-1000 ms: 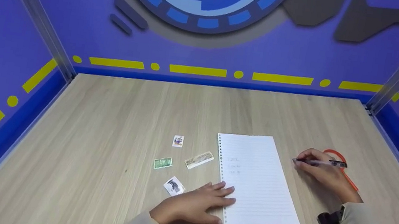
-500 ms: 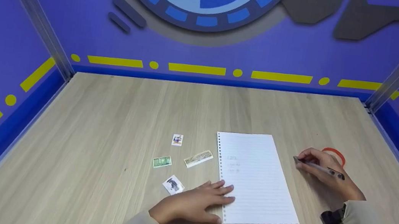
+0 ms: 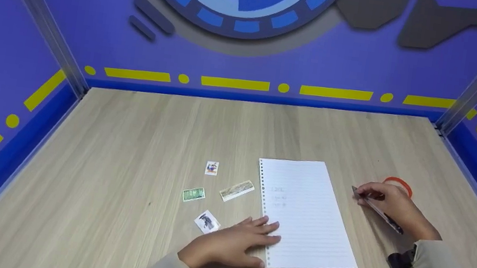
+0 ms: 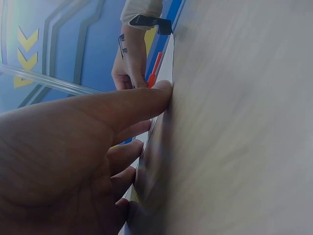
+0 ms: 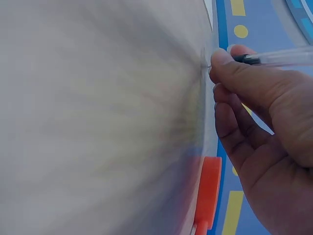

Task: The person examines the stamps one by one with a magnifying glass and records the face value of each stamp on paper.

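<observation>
My left hand (image 3: 231, 243) rests with spread fingers on the punched left edge of a lined sheet of paper (image 3: 314, 227), which bears a few faint lines of writing. To the right of the sheet, my right hand (image 3: 388, 204) pinches a clear-barrelled pen (image 3: 379, 211) between thumb and fingers. In the right wrist view the pen's dark tip section (image 5: 247, 59) shows at the fingertips, close over the table. Just behind the right hand lies a red ring (image 3: 399, 180) with a handle, like a magnifying glass, partly hidden by that hand.
Several stamp-like slips lie left of the paper: a green slip (image 3: 193, 194), a long slip (image 3: 237, 190), a slip with a coloured figure (image 3: 212, 168) and one with a dark figure (image 3: 207, 221). Blue-purple panels (image 3: 237, 69) enclose the wooden table (image 3: 135, 148).
The pen's rear end has swung down toward the near side while the right hand keeps its pinch on it. The right wrist has shifted slightly right; the left hand has stayed on the paper.
</observation>
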A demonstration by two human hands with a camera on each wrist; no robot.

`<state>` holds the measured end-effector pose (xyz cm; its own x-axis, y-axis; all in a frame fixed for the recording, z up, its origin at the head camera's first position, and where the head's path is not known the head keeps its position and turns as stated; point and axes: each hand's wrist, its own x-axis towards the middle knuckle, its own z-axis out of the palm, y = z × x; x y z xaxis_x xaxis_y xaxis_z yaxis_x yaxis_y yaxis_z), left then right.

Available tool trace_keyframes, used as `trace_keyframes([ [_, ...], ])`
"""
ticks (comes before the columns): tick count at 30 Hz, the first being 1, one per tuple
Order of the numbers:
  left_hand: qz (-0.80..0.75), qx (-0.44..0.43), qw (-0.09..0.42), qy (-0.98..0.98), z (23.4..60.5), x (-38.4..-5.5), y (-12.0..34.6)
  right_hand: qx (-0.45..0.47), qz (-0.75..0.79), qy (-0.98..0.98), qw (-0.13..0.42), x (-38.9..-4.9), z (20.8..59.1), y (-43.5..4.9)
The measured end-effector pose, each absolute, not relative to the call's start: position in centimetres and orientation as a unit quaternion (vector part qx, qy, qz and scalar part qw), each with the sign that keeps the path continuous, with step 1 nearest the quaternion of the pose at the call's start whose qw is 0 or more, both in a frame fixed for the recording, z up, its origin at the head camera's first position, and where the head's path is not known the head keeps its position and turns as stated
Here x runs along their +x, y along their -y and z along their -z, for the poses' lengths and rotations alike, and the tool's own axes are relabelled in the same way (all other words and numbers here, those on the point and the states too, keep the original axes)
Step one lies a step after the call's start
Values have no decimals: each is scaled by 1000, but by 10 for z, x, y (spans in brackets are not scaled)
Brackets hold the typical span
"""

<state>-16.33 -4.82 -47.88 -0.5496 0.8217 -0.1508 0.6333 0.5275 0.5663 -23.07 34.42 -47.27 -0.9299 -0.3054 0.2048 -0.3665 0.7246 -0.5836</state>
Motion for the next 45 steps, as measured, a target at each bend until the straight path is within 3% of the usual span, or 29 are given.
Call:
trace_keyframes([
  [6, -231, 425, 210, -850, 478, -163, 48, 186, -312, 931, 39, -231, 472, -349],
  [33, -232, 421, 216, -850, 478, -163, 47, 265, -236, 927, 121, -233, 474, -353],
  [45, -230, 423, 214, -850, 478, -163, 48, 242, -279, 925, 86, -232, 474, -356],
])
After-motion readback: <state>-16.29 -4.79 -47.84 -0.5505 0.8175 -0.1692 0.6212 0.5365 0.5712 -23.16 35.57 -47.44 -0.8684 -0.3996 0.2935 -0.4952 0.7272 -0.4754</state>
